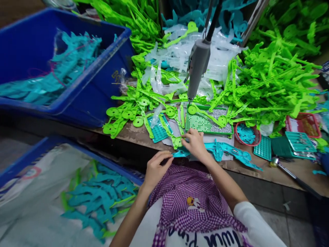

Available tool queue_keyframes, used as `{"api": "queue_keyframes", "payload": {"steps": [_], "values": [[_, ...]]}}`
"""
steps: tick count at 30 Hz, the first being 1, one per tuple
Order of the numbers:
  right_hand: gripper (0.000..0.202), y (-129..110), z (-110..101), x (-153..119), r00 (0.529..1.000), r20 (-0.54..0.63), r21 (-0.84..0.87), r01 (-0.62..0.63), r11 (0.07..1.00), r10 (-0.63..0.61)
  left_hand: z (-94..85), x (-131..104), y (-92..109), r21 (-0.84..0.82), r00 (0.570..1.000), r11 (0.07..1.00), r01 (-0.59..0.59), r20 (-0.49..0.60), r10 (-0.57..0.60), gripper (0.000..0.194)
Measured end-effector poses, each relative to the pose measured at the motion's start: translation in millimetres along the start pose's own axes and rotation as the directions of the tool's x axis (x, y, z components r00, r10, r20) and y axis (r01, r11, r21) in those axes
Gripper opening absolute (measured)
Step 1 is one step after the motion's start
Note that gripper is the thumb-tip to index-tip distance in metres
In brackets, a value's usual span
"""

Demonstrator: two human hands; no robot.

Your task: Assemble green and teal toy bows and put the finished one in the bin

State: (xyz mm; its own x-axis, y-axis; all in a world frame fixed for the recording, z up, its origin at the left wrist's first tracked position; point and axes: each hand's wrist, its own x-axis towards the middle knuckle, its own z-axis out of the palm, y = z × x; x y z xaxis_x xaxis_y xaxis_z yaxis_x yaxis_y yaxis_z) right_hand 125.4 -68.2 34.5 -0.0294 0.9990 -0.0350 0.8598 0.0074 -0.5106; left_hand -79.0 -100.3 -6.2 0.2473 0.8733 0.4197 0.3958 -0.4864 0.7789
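Observation:
My left hand (156, 168) pinches the near end of a flat teal plastic part (180, 154) at the table's front edge. My right hand (194, 143) rests on the same teal part, its fingertips also touching a lime green plastic arm (177, 141). More teal pieces (231, 152) lie just right of my right hand. A grey powered screwdriver (197, 67) hangs on a cable above a green tray of small screws (208, 122), directly behind my hands.
Heaps of lime green parts (269, 79) and clear plastic pieces (180, 51) cover the back of the table. A blue bin (97, 85) with teal parts stands left. Below left, a lined bin (38, 151) holds assembled teal and green pieces. Small trays (299, 142) sit right.

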Motion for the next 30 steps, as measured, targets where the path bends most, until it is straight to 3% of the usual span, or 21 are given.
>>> {"api": "queue_keyframes", "payload": {"steps": [7, 19, 22, 24, 26, 30], "values": [[0.014, 9.2, -9.4, 10.9, 0.986, 0.163, -0.037, 0.030, 0.999, -0.024, -3.5, 0.9, -7.8, -0.003, 1.000, 1.000, 0.015, 0.007, -0.015, 0.004], [0.021, -22.4, -12.9, 17.5, 0.949, 0.300, -0.351, 0.204, 0.914, -0.096, -2.6, -3.2, -8.0, 0.047, 0.999, 0.998, 0.041, 0.025, -0.042, 0.006], [0.025, -29.0, -13.0, 21.7, 0.943, 0.310, -0.379, 0.237, 0.894, -0.118, -0.3, -1.0, -4.3, 0.106, 1.000, 0.994, 0.013, 0.019, -0.015, 0.028], [0.024, -27.4, -11.7, 22.0, 0.940, 0.321, -0.359, 0.237, 0.903, -0.119, 2.2, 1.2, -2.4, 0.184, 0.997, 0.983, -0.016, 0.072, 0.002, 0.040], [0.021, -19.8, -10.6, 15.8, 0.944, 0.304, -0.287, 0.221, 0.932, -0.131, 4.8, 3.1, -2.2, 0.252, 0.989, 0.967, -0.031, 0.150, -0.007, 0.039], [0.020, -2.3, -14.7, -10.9, 0.986, 0.110, -0.014, 0.131, 0.991, -0.129, 8.2, 5.8, -6.2, 0.284, 0.972, 0.958, -0.036, 0.231, -0.032, 0.035]]}}
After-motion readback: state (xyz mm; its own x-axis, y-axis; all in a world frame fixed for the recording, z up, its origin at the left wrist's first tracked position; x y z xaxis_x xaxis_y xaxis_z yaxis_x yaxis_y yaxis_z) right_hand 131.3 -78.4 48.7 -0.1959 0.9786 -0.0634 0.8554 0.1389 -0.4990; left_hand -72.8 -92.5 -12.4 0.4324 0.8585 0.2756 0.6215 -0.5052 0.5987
